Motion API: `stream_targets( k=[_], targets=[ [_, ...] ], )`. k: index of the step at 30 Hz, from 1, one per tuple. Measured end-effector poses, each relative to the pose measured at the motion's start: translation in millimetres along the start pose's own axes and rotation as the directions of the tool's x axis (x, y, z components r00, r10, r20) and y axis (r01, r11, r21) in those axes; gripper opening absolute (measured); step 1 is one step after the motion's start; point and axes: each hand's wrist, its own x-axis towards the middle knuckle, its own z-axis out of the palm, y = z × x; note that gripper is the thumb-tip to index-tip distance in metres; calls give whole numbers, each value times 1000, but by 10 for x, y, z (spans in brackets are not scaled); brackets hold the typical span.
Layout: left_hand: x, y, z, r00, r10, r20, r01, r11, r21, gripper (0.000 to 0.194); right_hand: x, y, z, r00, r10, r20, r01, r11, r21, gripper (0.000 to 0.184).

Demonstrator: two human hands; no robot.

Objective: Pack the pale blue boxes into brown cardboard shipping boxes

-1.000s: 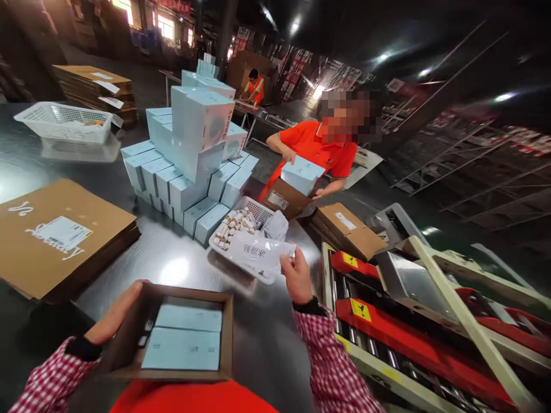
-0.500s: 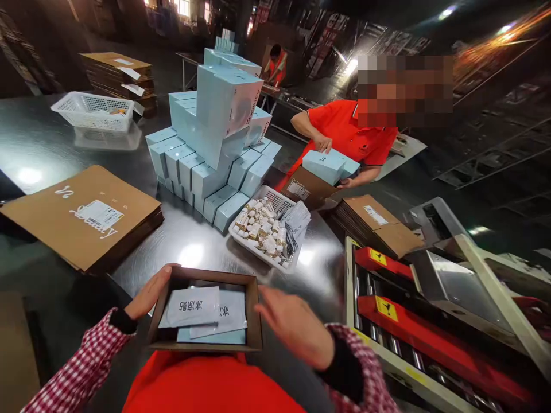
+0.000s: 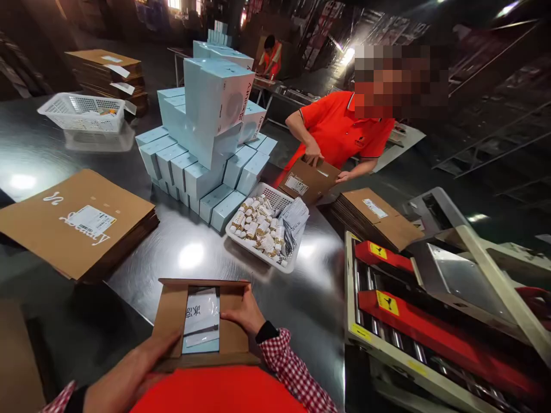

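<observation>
Head view: nearest, the left hand (image 3: pixel 129 367) lies along the left flap (image 3: pixel 170 310) of a brown cardboard carton (image 3: pixel 215 361), fingers nearly straight, though whether they grip its edge I cannot tell; the right hand (image 3: pixel 247 314) is half curled around the far right corner, thumb across the right flap (image 3: pixel 235 338). The carton sits on the steel table (image 3: pixel 310 298), just in front of the red garment (image 3: pixel 215 393), with white sachets (image 3: pixel 202 312) over pale blue showing between its inturned flaps. The step looks like folding those flaps down — done well, both would be pressed flat evenly, sachets kept low and clear of the creases, one thumb holding while the other side is set. Beyond, a white plastic basket (image 3: pixel 247 248) of small bottles (image 3: pixel 260 221) stands beside stacked pale-blue boxes (image 3: pixel 206 132); farther off, a co-worker's hand (image 3: pixel 313 154) is at another carton (image 3: pixel 306 182)
</observation>
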Motion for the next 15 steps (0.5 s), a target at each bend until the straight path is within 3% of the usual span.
stream_targets(
  k=[2,4,6,9,10,12,15],
  targets=[
    [191,42,-95,998,32,55,-38,993,111,61,-18,26,18,999,3,-39,-8,993,-116,102],
    [401,32,-224,999,36,-35,-22,936,351,79,-13,75,10,999,-32,-17,29,984,-173,99],
    [586,-28,-311,974,103,-200,30,821,570,103,-7,124,6,997,-82,1,80,977,-199,95],
    [719,-201,-311,942,253,-222,-55,766,640,118,-7,164,-33,984,-177,34,180,971,-154,75],
    [709,-273,-287,940,271,-208,-88,780,619,114,-10,166,-78,980,-196,48,200,972,-125,65],
    [625,-412,-216,953,245,-176,-112,829,548,87,-24,154,-227,973,-212,88,219,972,-79,50],
    [500,-513,-36,966,144,-215,-54,925,377,48,-108,59,-492,957,-257,133,271,957,-104,42]
  ],
)
